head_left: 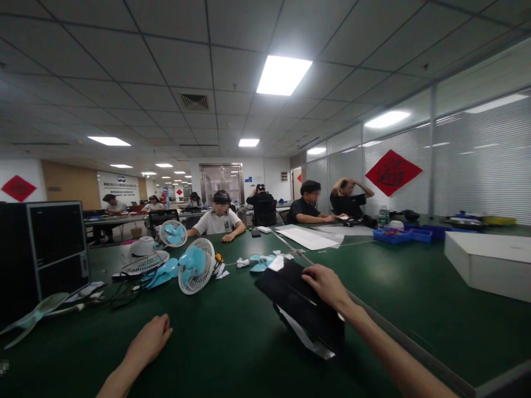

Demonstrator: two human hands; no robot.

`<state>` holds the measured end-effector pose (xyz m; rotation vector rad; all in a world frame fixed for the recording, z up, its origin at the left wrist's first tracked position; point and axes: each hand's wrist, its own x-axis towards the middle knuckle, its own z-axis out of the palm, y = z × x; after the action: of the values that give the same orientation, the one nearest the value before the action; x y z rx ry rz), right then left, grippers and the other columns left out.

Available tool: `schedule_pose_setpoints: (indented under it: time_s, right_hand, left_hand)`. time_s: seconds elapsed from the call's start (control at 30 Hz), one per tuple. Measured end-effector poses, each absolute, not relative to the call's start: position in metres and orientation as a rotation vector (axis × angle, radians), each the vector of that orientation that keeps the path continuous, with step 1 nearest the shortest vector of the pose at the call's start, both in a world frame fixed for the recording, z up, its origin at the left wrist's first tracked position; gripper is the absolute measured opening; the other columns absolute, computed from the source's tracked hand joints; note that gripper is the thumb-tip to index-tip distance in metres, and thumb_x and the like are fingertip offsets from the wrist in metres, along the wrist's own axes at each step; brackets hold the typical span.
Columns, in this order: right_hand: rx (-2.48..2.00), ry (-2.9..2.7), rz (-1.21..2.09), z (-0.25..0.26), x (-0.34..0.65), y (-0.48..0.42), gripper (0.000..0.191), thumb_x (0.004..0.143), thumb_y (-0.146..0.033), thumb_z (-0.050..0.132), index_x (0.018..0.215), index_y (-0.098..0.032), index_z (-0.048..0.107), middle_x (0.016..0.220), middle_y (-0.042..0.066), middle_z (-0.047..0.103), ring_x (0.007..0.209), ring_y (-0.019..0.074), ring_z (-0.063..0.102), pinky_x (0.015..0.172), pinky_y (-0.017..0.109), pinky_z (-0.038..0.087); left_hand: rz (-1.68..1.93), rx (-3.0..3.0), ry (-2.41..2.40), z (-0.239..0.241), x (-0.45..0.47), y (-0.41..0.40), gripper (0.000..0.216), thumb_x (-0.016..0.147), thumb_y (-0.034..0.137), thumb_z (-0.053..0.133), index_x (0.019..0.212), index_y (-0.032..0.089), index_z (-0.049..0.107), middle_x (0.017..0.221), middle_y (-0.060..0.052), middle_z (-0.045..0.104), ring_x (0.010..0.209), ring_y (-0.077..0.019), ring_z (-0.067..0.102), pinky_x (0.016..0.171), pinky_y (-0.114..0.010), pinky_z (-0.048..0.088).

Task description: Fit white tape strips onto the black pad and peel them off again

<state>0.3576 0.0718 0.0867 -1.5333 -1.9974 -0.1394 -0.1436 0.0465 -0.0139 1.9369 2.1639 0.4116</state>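
Observation:
My right hand (pixel 326 284) grips the upper edge of a black, flat, folded thing (pixel 305 304), its fingers closed over it. The thing tilts above the green table (pixel 215 342), with a pale, shiny layer showing along its lower side; its exact kind is unclear. On the left, my left hand (pixel 149 338) rests at the table with its fingers curled in and nothing visible in them. Beyond it stands a small fan head (pixel 197 266) with a white grille and light blue blades. Another blue fan blade (pixel 262 263) lies just behind the black thing.
Fan parts and cables (pixel 143 262) clutter the left, beside a black cabinet (pixel 45 249). White sheets (pixel 309 236) lie farther back. To the right are a white box (pixel 485 262) and blue trays (pixel 392 235). A person (pixel 219 221) sits opposite; others sit behind.

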Motion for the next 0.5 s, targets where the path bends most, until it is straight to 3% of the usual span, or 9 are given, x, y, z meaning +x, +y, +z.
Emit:
schedule_pose_setpoints:
  time_s: [0.23,0.5]
  right_hand:
    - [-1.136,-2.471,-0.008,0.069,0.234,0.068,0.025,0.083,-0.034,0.057,0.1,-0.023,0.071,0.097,0.006,0.068,0.087,0.02,0.062,0.075,0.026,0.043]
    - [-0.965,-2.701,0.141,0.047,0.173,0.075,0.029,0.083,-0.038,0.058,0.106,-0.026,0.07,0.1,0.004,0.072,0.092,0.0216,0.064,0.076,0.026,0.046]
  left_hand:
    - [0.389,2.035,2.21,-0.02,-0.147,0.051,0.024,0.082,0.036,0.037,0.086,0.018,0.054,0.094,-0.009,0.063,0.083,-0.0216,0.06,0.069,-0.031,0.043]
    - [0.389,1.998,2.215,-0.015,-0.141,0.046,0.023,0.082,0.036,0.039,0.087,0.019,0.054,0.095,-0.009,0.061,0.084,-0.0211,0.059,0.069,-0.03,0.043]
